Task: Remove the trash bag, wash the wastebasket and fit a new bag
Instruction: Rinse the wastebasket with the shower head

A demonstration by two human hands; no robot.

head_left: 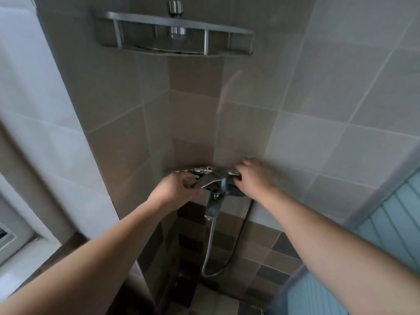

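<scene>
A chrome shower mixer tap (213, 178) is mounted in the tiled corner at mid-frame. My left hand (175, 189) grips the tap's lever handle from the left, fingers curled round its end. My right hand (254, 176) is curled over the right end of the tap body, blurred by motion. A metal shower hose (210, 244) hangs in a loop below the tap. No wastebasket or trash bag shows in this view.
A steel corner shelf (175, 35) hangs high on the wall with a shower head fitting (175, 7) above it. A white window frame (13, 242) is at the left. A pale blue ribbed panel (391, 223) stands at the right. Dark mosaic tiles (204, 292) cover the lower wall and floor.
</scene>
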